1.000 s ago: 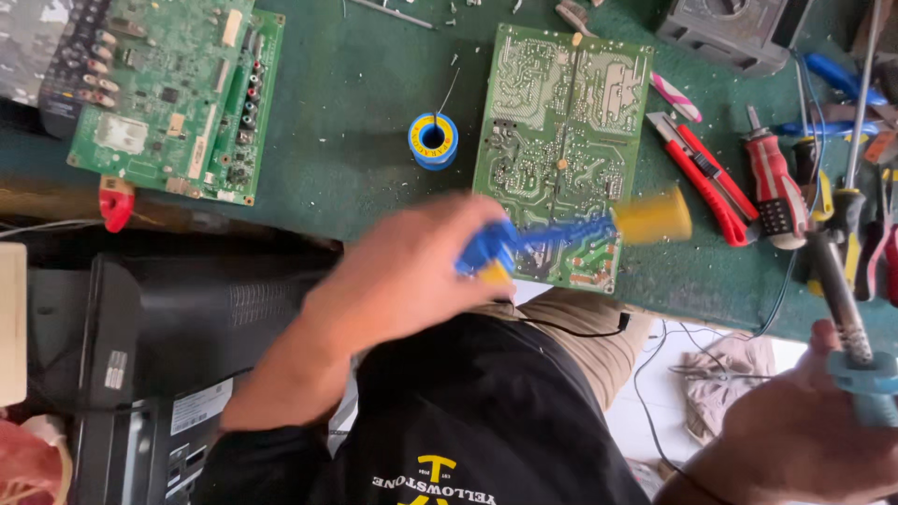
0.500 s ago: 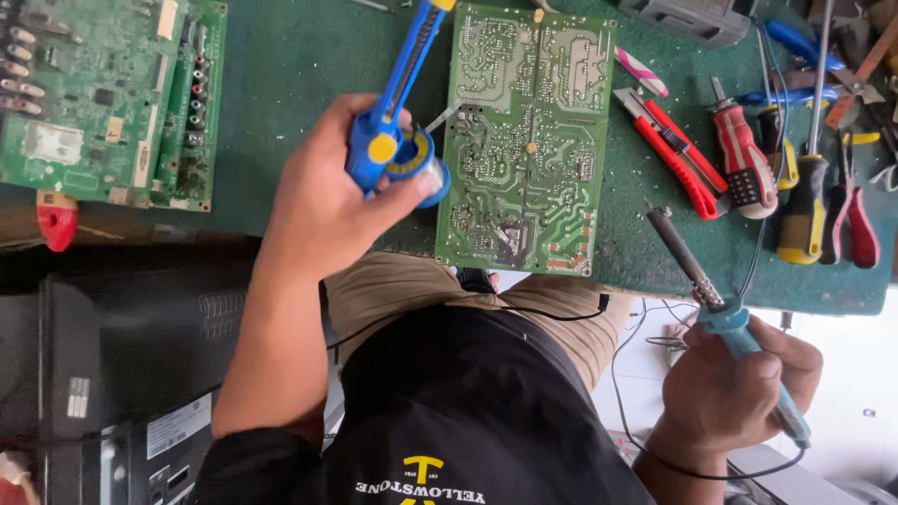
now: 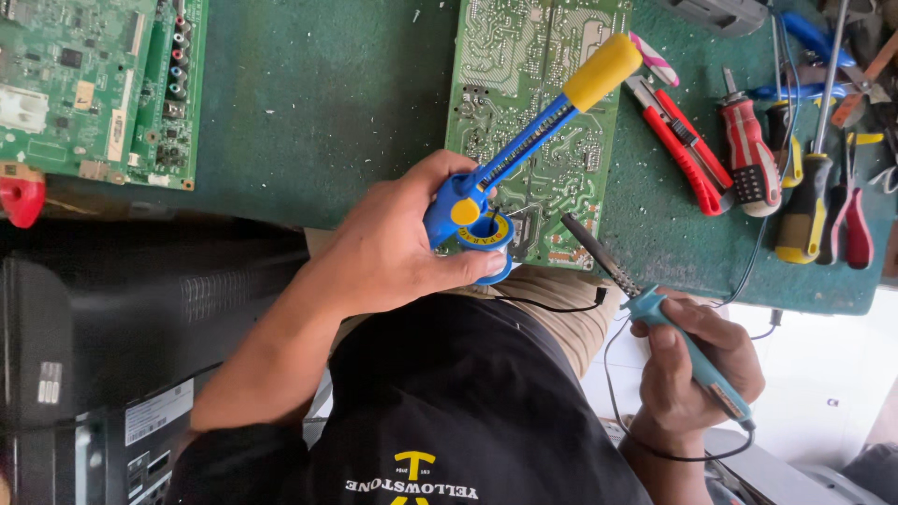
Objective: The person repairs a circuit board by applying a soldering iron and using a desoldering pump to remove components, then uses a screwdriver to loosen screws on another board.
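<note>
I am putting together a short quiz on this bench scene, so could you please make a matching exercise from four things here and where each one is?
Things:
1. desoldering pump
2. soldering iron
3. solder spool
4. red utility knife

Places:
A. lying on the green mat, right of the middle circuit board
B. held in the right hand, tip at the board's near edge
C. held in the left hand, yellow end over the board
D. under the left thumb, at the table edge

Pairs: 1-C, 2-B, 3-D, 4-A
</note>
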